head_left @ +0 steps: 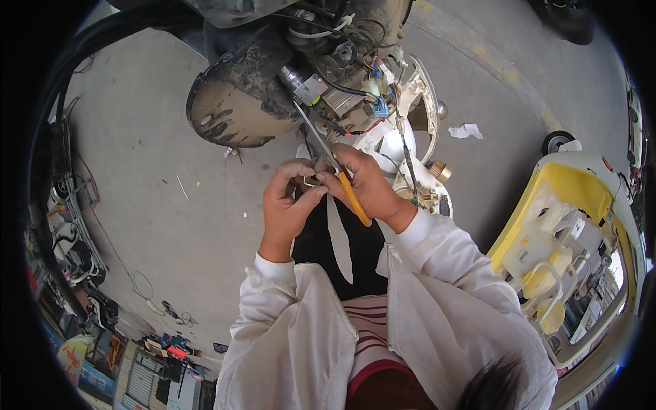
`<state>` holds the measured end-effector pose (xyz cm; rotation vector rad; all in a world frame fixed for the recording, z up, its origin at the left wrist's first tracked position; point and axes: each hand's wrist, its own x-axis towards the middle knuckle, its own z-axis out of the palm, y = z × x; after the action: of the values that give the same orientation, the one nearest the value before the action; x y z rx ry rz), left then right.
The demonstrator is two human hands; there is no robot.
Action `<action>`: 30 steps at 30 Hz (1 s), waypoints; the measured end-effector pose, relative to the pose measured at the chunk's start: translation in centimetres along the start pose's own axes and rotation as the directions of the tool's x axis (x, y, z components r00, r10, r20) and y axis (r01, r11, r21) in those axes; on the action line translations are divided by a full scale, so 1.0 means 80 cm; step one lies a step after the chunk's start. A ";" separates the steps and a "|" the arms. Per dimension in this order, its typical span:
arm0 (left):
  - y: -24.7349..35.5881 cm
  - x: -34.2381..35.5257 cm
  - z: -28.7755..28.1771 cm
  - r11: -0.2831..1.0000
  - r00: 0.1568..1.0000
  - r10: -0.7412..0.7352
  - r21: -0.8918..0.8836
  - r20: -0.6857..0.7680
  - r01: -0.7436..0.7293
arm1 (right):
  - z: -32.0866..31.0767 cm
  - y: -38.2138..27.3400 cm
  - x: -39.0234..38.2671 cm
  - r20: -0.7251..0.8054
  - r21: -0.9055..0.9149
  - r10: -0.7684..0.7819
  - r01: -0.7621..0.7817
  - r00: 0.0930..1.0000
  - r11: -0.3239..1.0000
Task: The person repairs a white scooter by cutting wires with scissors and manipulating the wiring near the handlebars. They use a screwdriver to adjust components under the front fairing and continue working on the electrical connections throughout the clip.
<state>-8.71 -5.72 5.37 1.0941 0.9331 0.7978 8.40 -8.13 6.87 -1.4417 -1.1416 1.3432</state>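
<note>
Here, one orange-handled screwdriver point(342, 179) gripped in right hand point(369, 184), left hand point(288, 199) pinching one small part point(313, 181).

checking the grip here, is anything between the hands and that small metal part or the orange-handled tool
Nothing visible. The left hand pinches the small metal part directly, and the right hand grips the orange-handled tool, whose metal shaft runs up to the exposed wiring.
</note>
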 end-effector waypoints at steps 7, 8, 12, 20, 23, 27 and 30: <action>-0.014 0.015 -0.008 0.981 0.999 0.038 0.193 -0.007 -0.036 | 0.015 -0.005 0.003 -0.127 0.010 0.016 -0.015 0.992 1.000; -0.020 0.016 -0.011 0.980 0.999 0.052 0.192 -0.008 -0.050 | 0.019 -0.007 0.004 -0.141 -0.005 0.022 -0.023 0.990 1.000; -0.030 0.023 -0.019 0.969 0.995 0.096 0.228 0.015 -0.097 | 0.029 0.007 0.006 -0.194 0.018 0.062 -0.059 0.979 0.998; -0.025 0.020 0.008 0.845 0.979 0.166 0.496 0.116 -0.202 | 0.019 0.037 -0.016 -0.199 -0.001 0.120 -0.123 0.973 0.992; -0.009 0.008 0.007 0.668 0.952 0.173 0.681 0.251 -0.301 | 0.012 0.036 -0.031 -0.201 -0.047 0.159 -0.172 0.967 0.984; 0.017 -0.011 0.010 0.693 0.947 0.019 0.678 0.322 -0.244 | 0.007 0.026 -0.045 -0.178 -0.139 0.206 -0.232 0.962 0.963; 0.016 -0.020 -0.002 0.662 0.926 0.001 0.693 0.378 -0.284 | 0.022 0.021 -0.048 -0.147 -0.048 0.369 -0.379 0.918 0.924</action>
<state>-9.62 -6.74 6.95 1.9862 0.8804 0.2937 6.75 -12.29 6.00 -1.8474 -0.8615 1.4423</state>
